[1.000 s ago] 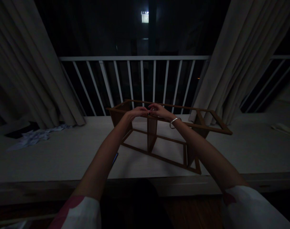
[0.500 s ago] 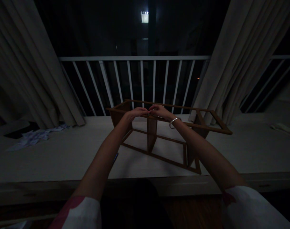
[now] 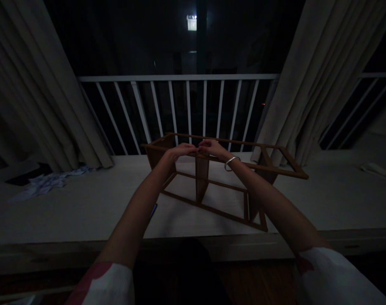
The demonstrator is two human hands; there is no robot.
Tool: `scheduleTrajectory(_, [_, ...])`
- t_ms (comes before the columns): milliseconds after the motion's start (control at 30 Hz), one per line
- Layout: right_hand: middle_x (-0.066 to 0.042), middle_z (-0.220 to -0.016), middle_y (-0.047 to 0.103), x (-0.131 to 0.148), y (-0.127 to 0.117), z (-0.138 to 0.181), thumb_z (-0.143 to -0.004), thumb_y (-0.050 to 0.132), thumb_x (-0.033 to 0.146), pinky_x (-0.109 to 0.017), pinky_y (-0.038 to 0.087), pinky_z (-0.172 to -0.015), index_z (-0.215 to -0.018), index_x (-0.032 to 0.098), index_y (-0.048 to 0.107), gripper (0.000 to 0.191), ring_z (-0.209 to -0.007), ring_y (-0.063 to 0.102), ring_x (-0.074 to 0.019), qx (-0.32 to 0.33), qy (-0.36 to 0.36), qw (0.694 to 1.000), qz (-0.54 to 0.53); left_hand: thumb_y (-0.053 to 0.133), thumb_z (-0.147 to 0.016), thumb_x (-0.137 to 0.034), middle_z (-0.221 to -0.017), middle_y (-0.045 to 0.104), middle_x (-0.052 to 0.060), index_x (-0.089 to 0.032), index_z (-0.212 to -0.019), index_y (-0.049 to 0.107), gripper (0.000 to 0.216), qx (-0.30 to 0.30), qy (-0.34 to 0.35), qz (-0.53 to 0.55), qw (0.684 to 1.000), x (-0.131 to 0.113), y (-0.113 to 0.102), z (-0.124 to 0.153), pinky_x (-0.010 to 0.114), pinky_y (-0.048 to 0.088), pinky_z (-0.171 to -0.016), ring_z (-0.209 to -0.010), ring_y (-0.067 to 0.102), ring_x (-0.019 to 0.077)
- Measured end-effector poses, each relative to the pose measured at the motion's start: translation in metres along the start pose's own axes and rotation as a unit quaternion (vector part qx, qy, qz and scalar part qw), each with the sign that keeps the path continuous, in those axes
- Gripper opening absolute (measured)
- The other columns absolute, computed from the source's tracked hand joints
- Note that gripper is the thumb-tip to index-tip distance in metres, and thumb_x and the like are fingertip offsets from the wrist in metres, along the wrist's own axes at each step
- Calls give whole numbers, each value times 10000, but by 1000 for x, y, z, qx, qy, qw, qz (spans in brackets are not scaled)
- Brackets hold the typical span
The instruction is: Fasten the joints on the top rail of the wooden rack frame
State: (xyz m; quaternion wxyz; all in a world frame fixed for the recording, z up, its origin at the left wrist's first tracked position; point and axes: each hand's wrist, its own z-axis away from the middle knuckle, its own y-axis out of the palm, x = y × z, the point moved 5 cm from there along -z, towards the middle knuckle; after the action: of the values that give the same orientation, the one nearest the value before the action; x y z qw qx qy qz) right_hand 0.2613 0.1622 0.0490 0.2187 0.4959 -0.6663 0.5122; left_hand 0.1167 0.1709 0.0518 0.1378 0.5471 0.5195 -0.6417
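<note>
A brown wooden shelf frame (image 3: 199, 186) lies on its side on the pale window ledge (image 3: 110, 216), its rails running left to right. Over its upper near rail, where the middle shelf board meets it, both hands come together. My left hand (image 3: 184, 149) rests at the rail with its fingers pointing right, the tips bent together. My right hand (image 3: 211, 146), with a silver bangle on the wrist, pinches at the same spot, fingertips beside the left ones. Whatever small thing the fingertips hold is too dark and small to make out.
White railings (image 3: 180, 78) stand behind the ledge before a dark window. Beige curtains hang left (image 3: 49, 97) and right (image 3: 294, 84). Crumpled papers (image 3: 49, 183) lie on the left of the ledge. A dark, thin object (image 3: 154, 211), perhaps a phone, is partly hidden by my left forearm.
The right fingers have curled slightly at the rail. The shelf frame and both arms stay almost in the same place.
</note>
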Motion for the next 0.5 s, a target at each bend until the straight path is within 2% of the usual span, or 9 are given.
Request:
scheduleTrajectory(233, [-28,-662,552,-5,-7,-5,-639,566,425,-195,347,-515,-742,112,557,330,-560,449,-81,-61,15,995,75,593,-582,-401,-684,577,10,-160,-676,632,261,-23,-10,-1,1000,-3,-1,1,253,344,-708,-758,478,141])
scheduleTrajectory(500, [4,-546,490,-3,-9,-1,-584,569,518,-205,294,-478,-641,121,533,403,-492,371,-70,-65,40,993,95,598,-589,-410,-737,585,20,-156,-706,629,280,-3,-2,10,1000,-4,0,3,260,347,-727,-750,491,132])
